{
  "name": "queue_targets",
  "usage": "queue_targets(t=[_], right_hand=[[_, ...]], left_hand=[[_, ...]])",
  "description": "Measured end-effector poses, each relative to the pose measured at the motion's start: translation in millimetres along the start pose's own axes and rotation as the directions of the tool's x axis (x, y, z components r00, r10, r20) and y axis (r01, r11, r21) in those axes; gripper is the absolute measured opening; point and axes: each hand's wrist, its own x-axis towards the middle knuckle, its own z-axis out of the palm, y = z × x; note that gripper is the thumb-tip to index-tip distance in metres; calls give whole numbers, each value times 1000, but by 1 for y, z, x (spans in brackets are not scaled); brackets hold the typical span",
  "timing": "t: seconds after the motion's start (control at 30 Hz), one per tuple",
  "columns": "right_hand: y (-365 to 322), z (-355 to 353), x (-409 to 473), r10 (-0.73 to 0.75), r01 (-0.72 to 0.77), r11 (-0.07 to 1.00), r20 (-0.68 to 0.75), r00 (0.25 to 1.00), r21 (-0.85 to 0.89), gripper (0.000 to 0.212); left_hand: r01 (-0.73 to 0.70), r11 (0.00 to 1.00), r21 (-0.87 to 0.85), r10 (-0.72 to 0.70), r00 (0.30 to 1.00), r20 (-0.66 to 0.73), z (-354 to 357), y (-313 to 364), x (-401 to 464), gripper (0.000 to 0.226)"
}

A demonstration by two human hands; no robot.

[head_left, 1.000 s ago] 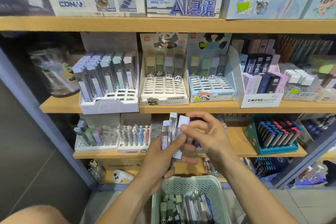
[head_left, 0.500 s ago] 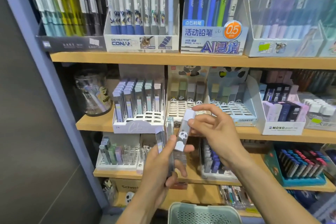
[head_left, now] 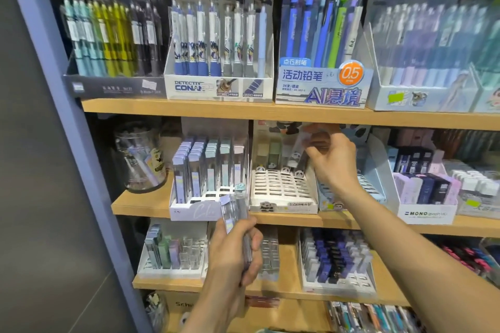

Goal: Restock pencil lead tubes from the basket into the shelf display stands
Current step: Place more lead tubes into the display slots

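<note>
Head view: a person stands before wooden shelves of stationery, both bare hands raised.
Landmark: the white panda display stand on the middle shelf, with rows of mostly vacant slots and a few panda-topped tubes at its back.
Right hand: the right hand is at the upper right corner of the panda stand, fingers curled and pinching one pale lead tube that tilts down toward the stand's back rows; the tube is blurred, and whether its foot touches a slot cannot be told.
Left hand: the left hand is below and left of the panda stand, in front of the shelf edge, fingers wrapped round a bundle of clear lead tubes that stand upright out of the fist.
Neighbour stand, left: a white tiered stand just left of the panda stand carries upright tubes with lilac, teal and pink caps.
Neighbour stand, right: a blue panda stand just right of the landmark is partly hidden by the right wrist.
Further left: a clear jar sits well left of the panda stand on the same shelf.
Above: boxes of mechanical pencils line the shelf over the panda stand.
Basket: only a pale sliver of rim shows at the bottom edge, far below the panda stand.
</note>
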Motion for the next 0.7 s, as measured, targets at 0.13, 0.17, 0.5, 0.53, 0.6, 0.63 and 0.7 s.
queue_targets(t=[0.13, 0.17, 0.5, 0.53, 0.6, 0.63, 0.7], right_hand=[[2, -9, -2, -70, 70, 998, 39, 997, 1, 22], [4, -9, -2, -72, 71, 997, 42, 997, 8, 21], [6, 7, 3, -90, 81, 992, 96, 991, 96, 29], [6, 9, 4, -96, 86, 992, 100, 990, 96, 31], [6, 12, 5, -109, 96, 990, 117, 987, 105, 34], [7, 12, 6, -113, 100, 989, 123, 986, 108, 34], [8, 12, 8, -121, 108, 989, 133, 984, 98, 34]], left_hand=[[11, 999, 49, -12, 1000, 15, 4, -3, 4, 52], [12, 999, 53, -13, 1000, 26, 5, -3, 4, 41], [10, 998, 68, -11, 1000, 21, 14, -4, -2, 15], [8, 998, 63, -9, 1000, 14, 14, -5, -1, 21], [-6, 998, 59, 5, 1000, 17, 16, -2, -3, 25], [-9, 998, 61, 8, 1000, 23, 16, -2, -4, 21], [-11, 997, 72, 9, 1000, 25, 16, -2, -4, 19]])
